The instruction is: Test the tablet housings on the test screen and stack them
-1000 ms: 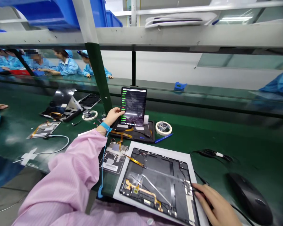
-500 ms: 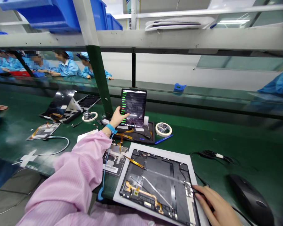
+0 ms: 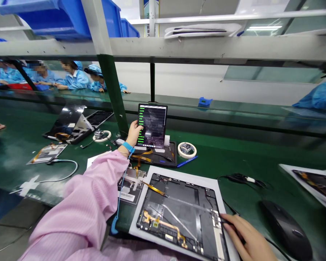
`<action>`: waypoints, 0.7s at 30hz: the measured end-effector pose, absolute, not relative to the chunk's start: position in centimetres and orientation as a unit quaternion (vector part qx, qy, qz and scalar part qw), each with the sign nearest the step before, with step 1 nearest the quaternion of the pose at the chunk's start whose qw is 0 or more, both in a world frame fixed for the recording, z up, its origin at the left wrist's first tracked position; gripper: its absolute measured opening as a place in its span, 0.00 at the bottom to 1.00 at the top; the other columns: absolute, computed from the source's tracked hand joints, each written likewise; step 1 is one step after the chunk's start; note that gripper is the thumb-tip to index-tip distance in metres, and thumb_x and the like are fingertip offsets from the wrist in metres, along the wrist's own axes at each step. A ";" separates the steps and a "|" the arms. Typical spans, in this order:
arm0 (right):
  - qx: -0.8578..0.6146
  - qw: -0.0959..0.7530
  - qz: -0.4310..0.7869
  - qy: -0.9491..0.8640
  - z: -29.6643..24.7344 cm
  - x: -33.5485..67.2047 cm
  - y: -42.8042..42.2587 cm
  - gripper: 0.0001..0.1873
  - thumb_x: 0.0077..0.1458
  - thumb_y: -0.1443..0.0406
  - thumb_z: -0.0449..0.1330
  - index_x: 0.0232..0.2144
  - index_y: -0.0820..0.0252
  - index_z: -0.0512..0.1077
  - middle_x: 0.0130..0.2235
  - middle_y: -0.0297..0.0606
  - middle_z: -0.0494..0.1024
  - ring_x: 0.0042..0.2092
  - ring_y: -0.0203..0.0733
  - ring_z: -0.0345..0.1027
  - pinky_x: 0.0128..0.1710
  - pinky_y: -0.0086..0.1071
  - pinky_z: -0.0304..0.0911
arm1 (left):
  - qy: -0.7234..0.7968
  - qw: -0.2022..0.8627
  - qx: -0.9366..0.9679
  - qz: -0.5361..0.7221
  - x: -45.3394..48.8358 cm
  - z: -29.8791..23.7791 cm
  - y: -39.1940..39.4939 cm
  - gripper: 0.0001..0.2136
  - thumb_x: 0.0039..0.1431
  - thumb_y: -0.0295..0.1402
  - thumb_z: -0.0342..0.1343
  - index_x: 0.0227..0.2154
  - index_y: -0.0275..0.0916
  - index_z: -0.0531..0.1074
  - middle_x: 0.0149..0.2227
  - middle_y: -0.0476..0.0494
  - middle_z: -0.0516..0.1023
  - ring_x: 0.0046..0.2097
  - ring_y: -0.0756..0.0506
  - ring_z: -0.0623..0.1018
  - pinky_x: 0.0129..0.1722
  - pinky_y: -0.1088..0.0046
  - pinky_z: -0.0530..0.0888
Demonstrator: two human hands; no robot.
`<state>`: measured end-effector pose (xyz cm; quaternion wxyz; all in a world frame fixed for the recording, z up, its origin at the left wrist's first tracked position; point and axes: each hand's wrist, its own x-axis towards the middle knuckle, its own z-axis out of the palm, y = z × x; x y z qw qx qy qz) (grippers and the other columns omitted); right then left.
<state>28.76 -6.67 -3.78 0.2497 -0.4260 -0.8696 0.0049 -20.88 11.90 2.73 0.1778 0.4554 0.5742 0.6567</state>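
Note:
My left hand [image 3: 134, 132], in a pink sleeve with a blue wrist strap, reaches out to the upright tablet screen [image 3: 152, 125] and its thumb touches the screen's left edge, by a column of green bars. The fingers go behind that edge. An opened tablet back [image 3: 183, 214] with gold flex cables lies on a white sheet [image 3: 152, 173] right in front of me. My right hand [image 3: 247, 239] rests on its lower right corner, fingers bent and pressed onto the edge.
A black mouse [image 3: 288, 229] lies right of the opened tablet. A tape roll [image 3: 187, 149] and blue pen [image 3: 187, 161] sit by the black tray [image 3: 174, 152] under the screen. Another opened tablet [image 3: 315, 181] shows at far right. People in blue coats sit beyond the belt.
My left hand has slid a little higher along the screen's left edge. The view has shifted left, bringing another opened tablet into sight at far right. My right hand has stayed put.

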 end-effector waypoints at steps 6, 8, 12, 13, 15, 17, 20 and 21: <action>-0.422 0.249 -0.027 -0.871 -4.2 29.1 -6.5 0.15 0.59 0.56 0.54 0.43 0.53 0.75 0.42 0.38 0.81 0.42 0.46 0.77 0.40 0.35 0.74 | 0.600 0.144 0.427 0.660 -19.6 3.6 12.2 0.21 0.44 0.38 0.63 0.41 0.36 0.66 0.44 0.38 0.76 0.46 0.41 0.76 0.48 0.63 0.71; -0.419 0.237 -0.025 -0.876 -4.4 29.2 -6.5 0.15 0.59 0.56 0.54 0.44 0.53 0.75 0.42 0.38 0.81 0.43 0.45 0.76 0.41 0.34 0.74 | 0.611 0.127 0.417 0.661 -18.9 3.6 12.1 0.26 0.41 0.39 0.66 0.42 0.36 0.64 0.45 0.36 0.74 0.47 0.40 0.75 0.49 0.62 0.70; -0.418 0.230 -0.018 -0.879 -4.3 29.3 -6.5 0.15 0.59 0.57 0.54 0.45 0.53 0.74 0.42 0.39 0.80 0.43 0.45 0.76 0.41 0.34 0.73 | 0.641 0.085 0.408 0.645 -18.6 4.0 12.4 0.30 0.40 0.39 0.68 0.45 0.35 0.62 0.48 0.33 0.72 0.50 0.39 0.73 0.52 0.61 0.68; -0.419 0.231 -0.017 -0.878 -4.2 29.2 -6.6 0.15 0.59 0.57 0.54 0.44 0.53 0.74 0.42 0.40 0.80 0.42 0.45 0.76 0.41 0.34 0.73 | 0.649 0.066 0.392 0.649 -18.6 4.4 12.3 0.30 0.42 0.39 0.67 0.46 0.35 0.61 0.49 0.32 0.70 0.52 0.38 0.72 0.54 0.61 0.67; -0.422 0.234 -0.020 -0.875 -3.9 28.9 -6.8 0.15 0.60 0.57 0.53 0.44 0.53 0.74 0.41 0.39 0.80 0.42 0.45 0.76 0.41 0.34 0.73 | 0.653 0.016 0.339 0.677 -18.1 5.6 11.7 0.30 0.47 0.39 0.64 0.50 0.35 0.59 0.55 0.30 0.65 0.58 0.38 0.66 0.59 0.60 0.62; -0.416 0.239 -0.031 -0.877 -3.4 28.6 -6.9 0.14 0.61 0.58 0.52 0.44 0.53 0.74 0.41 0.39 0.80 0.42 0.44 0.76 0.40 0.33 0.73 | 0.634 -0.034 0.305 0.710 -16.2 7.1 9.7 0.28 0.54 0.37 0.58 0.54 0.36 0.55 0.59 0.31 0.59 0.61 0.39 0.62 0.61 0.61 0.59; -0.392 0.227 -0.043 -0.891 -2.3 28.1 -7.0 0.14 0.61 0.59 0.52 0.44 0.53 0.73 0.36 0.38 0.79 0.37 0.42 0.76 0.35 0.30 0.73 | 0.570 -0.027 0.448 0.688 -10.0 8.5 4.3 0.18 0.62 0.34 0.47 0.54 0.41 0.57 0.55 0.38 0.64 0.56 0.42 0.67 0.55 0.63 0.66; -0.385 0.217 -0.044 -0.896 -1.9 27.9 -6.9 0.13 0.61 0.59 0.52 0.43 0.54 0.73 0.35 0.38 0.79 0.35 0.41 0.76 0.33 0.30 0.72 | 0.541 -0.002 0.550 0.637 -7.4 8.4 2.3 0.15 0.62 0.33 0.46 0.51 0.42 0.61 0.51 0.40 0.68 0.54 0.42 0.69 0.53 0.62 0.67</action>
